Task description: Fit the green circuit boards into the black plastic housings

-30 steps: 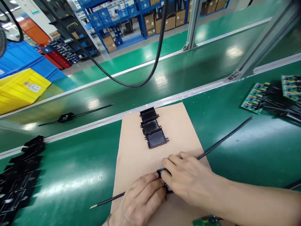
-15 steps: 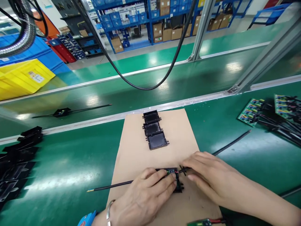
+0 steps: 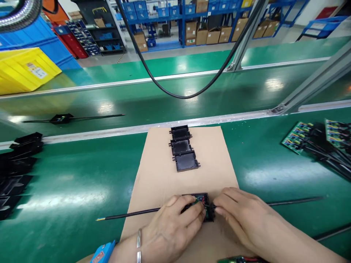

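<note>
On the cardboard sheet (image 3: 159,175) lies a black housing (image 3: 210,215) with a green circuit board and thin coloured wires inside. My left hand (image 3: 178,219) rests over its left part, fingertips pressed on the board. Just right of the housing, my right hand (image 3: 238,210) pinches the black cable (image 3: 293,201) at the housing's edge. Another black cable (image 3: 131,214) runs out to the left from under my left hand, its end showing bare coloured wire. Further up the cardboard, three black housings (image 3: 186,161) stand in a column with their open sides up.
Black plastic parts (image 3: 16,160) are piled at the left. Circuit boards with cables (image 3: 298,137) lie at the right. Another board (image 3: 236,259) shows at the bottom edge. Beyond the metal rail (image 3: 203,121) lies a wired housing (image 3: 61,118). A black cable loop (image 3: 186,97) hangs ahead.
My right hand has closed in on the housing's right edge, bringing the cable against it. That cable's far end has swung lower and to the right. The view has shifted slightly.
</note>
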Demonstrator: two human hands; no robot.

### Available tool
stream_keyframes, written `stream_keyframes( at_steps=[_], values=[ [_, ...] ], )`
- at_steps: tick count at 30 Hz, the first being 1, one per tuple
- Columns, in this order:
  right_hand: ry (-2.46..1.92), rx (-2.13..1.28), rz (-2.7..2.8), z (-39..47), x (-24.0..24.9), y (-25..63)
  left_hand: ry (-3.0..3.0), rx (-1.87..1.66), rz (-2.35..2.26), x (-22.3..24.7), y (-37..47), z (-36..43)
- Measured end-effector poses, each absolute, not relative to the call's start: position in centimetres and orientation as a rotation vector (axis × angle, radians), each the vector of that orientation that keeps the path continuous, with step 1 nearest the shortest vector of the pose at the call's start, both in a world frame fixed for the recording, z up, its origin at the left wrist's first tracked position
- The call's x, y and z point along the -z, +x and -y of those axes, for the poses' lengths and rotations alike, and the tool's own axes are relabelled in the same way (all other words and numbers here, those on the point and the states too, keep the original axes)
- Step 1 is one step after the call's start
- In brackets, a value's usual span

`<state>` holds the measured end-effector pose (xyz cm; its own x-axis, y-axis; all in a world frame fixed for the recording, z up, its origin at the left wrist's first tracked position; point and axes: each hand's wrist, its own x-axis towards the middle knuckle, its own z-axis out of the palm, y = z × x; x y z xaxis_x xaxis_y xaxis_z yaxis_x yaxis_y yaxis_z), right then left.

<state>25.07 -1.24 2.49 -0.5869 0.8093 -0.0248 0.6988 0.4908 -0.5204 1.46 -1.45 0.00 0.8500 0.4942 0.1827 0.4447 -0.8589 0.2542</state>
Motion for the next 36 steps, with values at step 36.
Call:
stream_keyframes(
  at_steps=[36],
  values=[
    [-1.391,-0.768,2.719,-1.1,-3.5,24.3,2.863,-0.190,-1.007,-1.6,3.8,2.4]
  ],
)
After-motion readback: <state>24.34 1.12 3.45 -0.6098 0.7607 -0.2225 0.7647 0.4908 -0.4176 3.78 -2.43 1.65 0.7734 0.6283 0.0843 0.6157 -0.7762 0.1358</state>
